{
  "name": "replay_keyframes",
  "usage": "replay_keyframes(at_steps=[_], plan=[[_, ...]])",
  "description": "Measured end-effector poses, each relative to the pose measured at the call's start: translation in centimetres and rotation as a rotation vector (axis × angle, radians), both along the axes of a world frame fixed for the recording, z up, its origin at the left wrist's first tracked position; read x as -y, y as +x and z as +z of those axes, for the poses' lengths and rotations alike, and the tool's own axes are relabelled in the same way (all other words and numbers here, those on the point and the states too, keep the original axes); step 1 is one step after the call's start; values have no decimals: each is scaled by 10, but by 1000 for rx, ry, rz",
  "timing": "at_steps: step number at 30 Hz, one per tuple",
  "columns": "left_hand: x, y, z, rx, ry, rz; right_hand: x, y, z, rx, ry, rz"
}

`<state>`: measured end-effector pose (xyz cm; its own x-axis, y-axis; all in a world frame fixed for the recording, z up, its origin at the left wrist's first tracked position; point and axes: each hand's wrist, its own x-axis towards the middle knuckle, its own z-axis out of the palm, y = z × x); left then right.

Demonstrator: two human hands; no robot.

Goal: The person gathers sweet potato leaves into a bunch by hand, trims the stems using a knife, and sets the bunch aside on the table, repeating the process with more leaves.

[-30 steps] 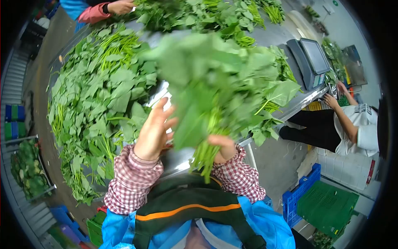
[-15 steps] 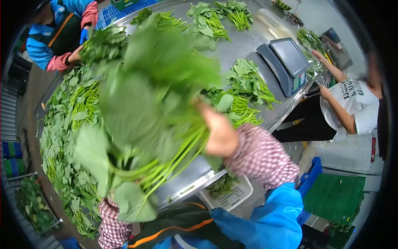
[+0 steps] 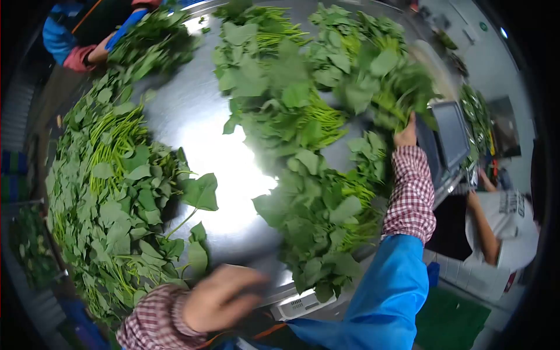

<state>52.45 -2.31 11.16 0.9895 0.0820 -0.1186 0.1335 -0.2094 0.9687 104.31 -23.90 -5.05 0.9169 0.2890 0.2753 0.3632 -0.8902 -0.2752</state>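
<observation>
My right hand (image 3: 406, 133) is at the right side of the metal table, its fingers closed round the stems of a leafy green bunch (image 3: 388, 87) beside the scale. Blurred by motion, my left hand (image 3: 224, 297) hovers over the near edge of the table, with nothing seen in it and its fingers apart. To its left lies a large heap of leafy greens (image 3: 116, 216). Several bunches of greens (image 3: 326, 216) rest in the middle and to the right, stems pointing right.
A grey scale (image 3: 450, 134) stands at the table's right edge. At the upper left, a co-worker's gloved hand (image 3: 125, 29) and bare hand touch greens. Another person in a white shirt (image 3: 504, 227) is at the right. A white basket (image 3: 303, 304) sits below the near edge.
My right hand has moved up and right with greens. My left hand has come into view, away from the leaves that hid it. More bunches show mid-table, and the view has shifted.
</observation>
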Motion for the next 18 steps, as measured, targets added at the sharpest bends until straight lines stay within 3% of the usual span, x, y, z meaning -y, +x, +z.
replay_keyframes(at_steps=[1,2,3,4,6,8,11,14,18], plan=[[5,23,2,183,-91,-136,8,6,-35,-153,-163,-28],[21,39,1,195,-290,-288,2,5,-50,-371,-419,-157],[25,57,11,438,-335,-299,-7,3,-46,-393,-392,-186],[38,69,20,563,-605,-286,-8,5,-42,-418,-366,-221],[37,67,24,713,-879,-234,49,82,-114,-497,-61,87],[31,52,22,759,-902,-170,37,69,-65,-535,-338,-86],[28,33,24,836,-933,-119,-17,-21,37,-169,-683,-95],[13,-2,34,806,-819,-130,-8,-24,40,91,-248,136],[11,-50,49,864,-705,-108,-71,-112,90,22,165,436]])
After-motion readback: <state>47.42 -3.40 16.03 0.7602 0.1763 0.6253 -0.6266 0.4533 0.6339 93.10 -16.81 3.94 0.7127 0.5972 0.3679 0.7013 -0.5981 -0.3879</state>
